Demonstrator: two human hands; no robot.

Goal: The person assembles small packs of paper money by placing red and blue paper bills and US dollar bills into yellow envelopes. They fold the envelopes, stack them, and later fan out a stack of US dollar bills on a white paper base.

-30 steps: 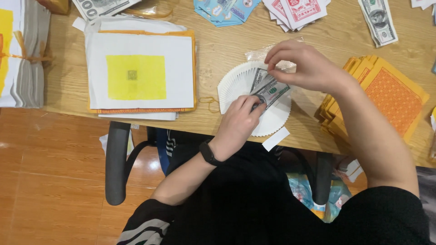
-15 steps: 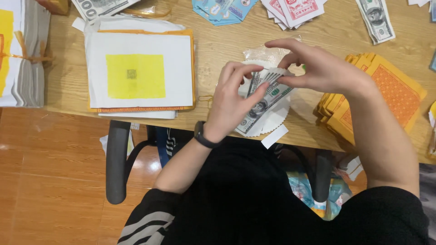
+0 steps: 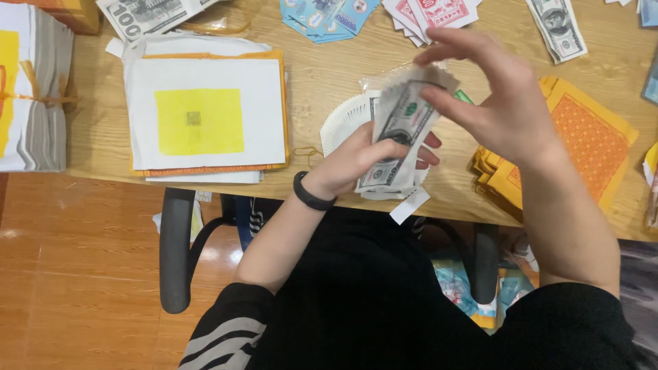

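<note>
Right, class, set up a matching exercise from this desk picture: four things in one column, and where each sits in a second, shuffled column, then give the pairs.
Things:
1. banknote-style bundle
2. white sheet with a yellow square
3. orange patterned paper stack
4. black wristband

Places:
A. on the left arm
B. table, right of the hands
C. held in the left hand, right hand just above
D. table, left of the hands

Pairs: 1-C, 2-D, 3-B, 4-A

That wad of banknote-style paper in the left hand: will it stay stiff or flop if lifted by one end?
Probably floppy: the banknote bundle is thin paper sheets, bowing slightly between the left hand and right hand. Likely light. Loose sheets may slide apart, as the fanned white paper beneath suggests.
</note>
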